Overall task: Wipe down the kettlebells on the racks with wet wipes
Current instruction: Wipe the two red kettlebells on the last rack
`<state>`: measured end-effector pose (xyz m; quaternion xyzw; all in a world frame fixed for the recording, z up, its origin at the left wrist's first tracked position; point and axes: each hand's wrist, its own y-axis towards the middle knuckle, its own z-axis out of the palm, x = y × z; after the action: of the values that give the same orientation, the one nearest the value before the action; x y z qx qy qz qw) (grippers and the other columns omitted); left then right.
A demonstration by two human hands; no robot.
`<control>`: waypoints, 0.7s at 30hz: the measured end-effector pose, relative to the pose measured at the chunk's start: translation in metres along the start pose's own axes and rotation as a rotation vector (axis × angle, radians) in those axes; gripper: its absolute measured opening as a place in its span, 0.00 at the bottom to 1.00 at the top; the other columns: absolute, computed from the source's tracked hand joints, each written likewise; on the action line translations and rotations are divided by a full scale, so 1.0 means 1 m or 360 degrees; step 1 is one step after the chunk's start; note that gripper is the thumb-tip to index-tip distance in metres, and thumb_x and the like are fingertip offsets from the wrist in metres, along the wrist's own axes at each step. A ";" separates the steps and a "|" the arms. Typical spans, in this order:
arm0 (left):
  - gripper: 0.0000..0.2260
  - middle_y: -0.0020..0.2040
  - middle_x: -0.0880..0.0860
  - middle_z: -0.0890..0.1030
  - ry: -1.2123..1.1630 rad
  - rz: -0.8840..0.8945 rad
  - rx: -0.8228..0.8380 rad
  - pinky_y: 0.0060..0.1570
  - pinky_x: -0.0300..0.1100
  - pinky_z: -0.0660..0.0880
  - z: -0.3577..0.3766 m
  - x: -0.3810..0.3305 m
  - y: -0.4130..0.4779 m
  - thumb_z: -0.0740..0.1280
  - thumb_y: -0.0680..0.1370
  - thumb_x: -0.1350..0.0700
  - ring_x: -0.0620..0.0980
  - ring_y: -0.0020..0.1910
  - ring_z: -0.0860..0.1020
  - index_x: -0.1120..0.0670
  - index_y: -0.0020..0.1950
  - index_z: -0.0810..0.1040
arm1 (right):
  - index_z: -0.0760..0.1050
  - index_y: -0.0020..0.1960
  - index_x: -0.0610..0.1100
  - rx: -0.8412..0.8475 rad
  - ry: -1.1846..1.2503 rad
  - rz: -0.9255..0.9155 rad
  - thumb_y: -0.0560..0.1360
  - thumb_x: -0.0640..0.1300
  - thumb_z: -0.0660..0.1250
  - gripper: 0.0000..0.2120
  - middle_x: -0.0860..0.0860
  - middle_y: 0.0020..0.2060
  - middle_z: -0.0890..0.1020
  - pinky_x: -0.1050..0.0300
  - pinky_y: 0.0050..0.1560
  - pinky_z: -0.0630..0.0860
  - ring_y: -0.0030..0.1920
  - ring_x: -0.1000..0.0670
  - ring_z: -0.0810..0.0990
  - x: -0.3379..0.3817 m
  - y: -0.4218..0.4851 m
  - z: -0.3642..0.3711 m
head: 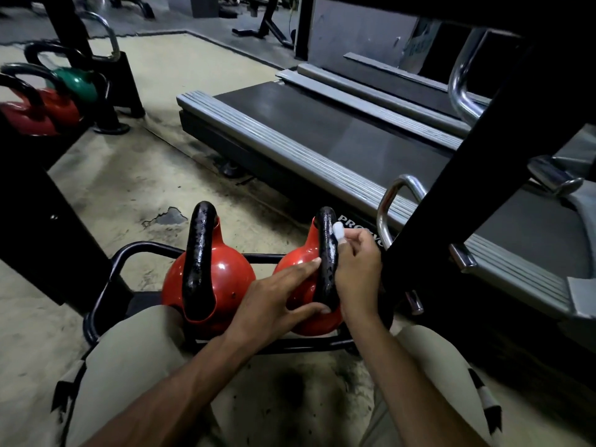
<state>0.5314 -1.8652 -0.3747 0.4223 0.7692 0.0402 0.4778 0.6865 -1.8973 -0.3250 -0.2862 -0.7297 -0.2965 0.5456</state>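
Wet wipe (338,228) between right hand's fingers (352,241) and kettlebell handle (327,264)

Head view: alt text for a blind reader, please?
A right hand pinches a wet wipe against the black handle of a red kettlebell; the left hand rests on it. A second kettlebell shares the rack.

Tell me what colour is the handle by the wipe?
It's a shiny black metal kettlebell handle; head view.
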 end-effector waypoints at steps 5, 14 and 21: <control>0.27 0.58 0.45 0.86 0.0105 -0.0103 -0.0016 0.53 0.45 0.82 0.003 -0.002 -0.005 0.71 0.73 0.34 0.39 0.56 0.83 0.49 0.65 0.83 | 0.75 0.61 0.43 0.0431 -0.0685 -0.0852 0.82 0.42 0.57 0.12 0.49 0.57 0.83 0.49 0.60 0.76 0.59 0.47 0.81 0.005 0.013 -0.020; 0.25 0.52 0.44 0.86 0.0069 -0.0269 0.0169 0.47 0.49 0.79 0.005 0.004 -0.005 0.67 0.76 0.29 0.39 0.50 0.83 0.46 0.61 0.83 | 0.79 0.45 0.46 0.1535 -0.2335 -0.1816 0.79 0.51 0.53 0.17 0.49 0.45 0.83 0.39 0.74 0.61 0.52 0.45 0.82 0.054 0.060 0.004; 0.23 0.52 0.43 0.86 0.0003 -0.0280 0.0208 0.47 0.48 0.80 0.001 0.001 -0.005 0.68 0.76 0.31 0.38 0.50 0.83 0.44 0.63 0.82 | 0.80 0.48 0.46 0.1552 -0.2381 -0.1646 0.79 0.50 0.55 0.16 0.48 0.49 0.84 0.41 0.71 0.67 0.56 0.43 0.81 0.065 0.065 0.008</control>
<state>0.5288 -1.8683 -0.3781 0.3834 0.8047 -0.0518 0.4502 0.7139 -1.8417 -0.2558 0.2037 -0.9574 0.0872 -0.1853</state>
